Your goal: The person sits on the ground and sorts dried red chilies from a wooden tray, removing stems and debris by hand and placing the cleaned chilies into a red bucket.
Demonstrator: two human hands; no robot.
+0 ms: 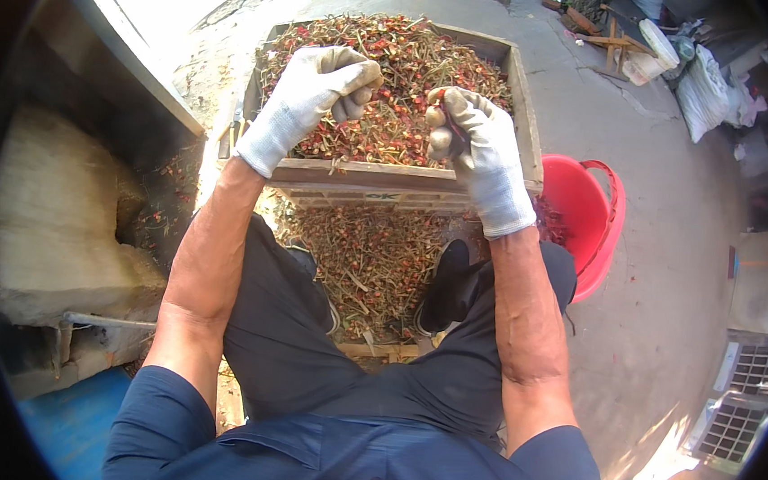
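Note:
Both hands wear pale knit gloves with stained palms and are raised over a wooden-framed box point(528, 116). The box is heaped with reddish and straw-coloured plant scraps point(386, 44), which look like chili stems and caps. My left hand point(332, 87) has curled fingers, with thumb and forefinger pressed together; whether something small is pinched there is hidden. To its right, my right hand point(478, 122) grips a slim dark red piece, apparently a dried chili point(459, 132), between thumb and fingers. A red tip shows above the grip.
A red plastic basket point(602, 223) with dark red contents stands beside my right knee. More scraps point(369, 259) cover the ground between my shoes. A hand tool point(234, 130) sits by the box's left edge. Stone block point(61, 214) at left; sacks point(703, 92) at upper right.

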